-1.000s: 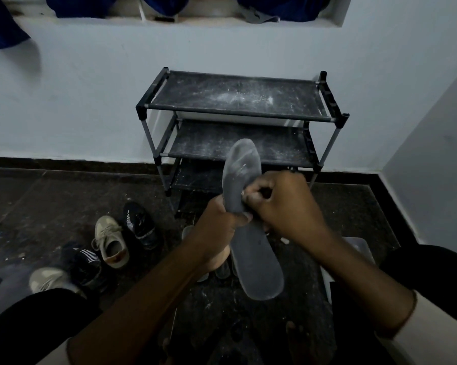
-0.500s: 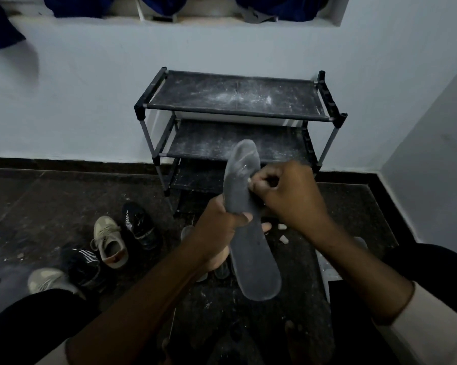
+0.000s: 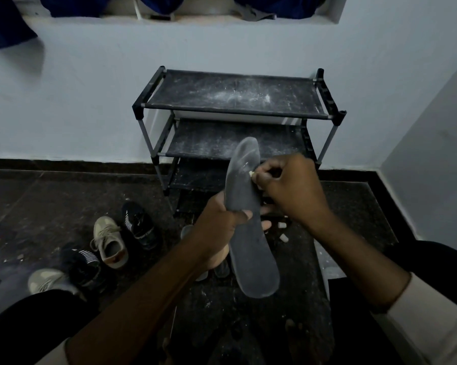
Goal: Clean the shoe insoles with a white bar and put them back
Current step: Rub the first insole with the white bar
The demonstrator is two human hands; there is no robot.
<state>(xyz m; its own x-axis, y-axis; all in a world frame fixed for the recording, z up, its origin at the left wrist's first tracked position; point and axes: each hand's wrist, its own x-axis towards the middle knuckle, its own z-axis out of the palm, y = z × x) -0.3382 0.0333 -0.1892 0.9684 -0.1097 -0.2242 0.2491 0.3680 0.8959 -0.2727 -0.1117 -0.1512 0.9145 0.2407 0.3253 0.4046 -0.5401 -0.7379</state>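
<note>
The shoe rack [image 3: 235, 113] stands against the wall [image 3: 222, 43]; its top shelf [image 3: 235, 93] offers open surface. The raised insole [image 3: 248, 233] screens the rack's lower shelves. Left of the rack, four shoes [image 3: 111, 243] crowd the floor [image 3: 51, 201]; right of it, white fragments [image 3: 282, 233] lie.

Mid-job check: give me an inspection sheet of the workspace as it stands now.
Surface: dark speckled floor, dusted with white crumbs.
Job's things: grey insole held upright; white bar touching its upper part.
Clutter: beige shoe, black striped shoe and others at left; white bits on the floor right of the insole.
Hands: left hand grips the insole mid-length; right hand pinches the white bar.
Cables: nothing seen.
Surroundings: dusty shoe rack against a pale wall; blue cloth on the ledge above.
</note>
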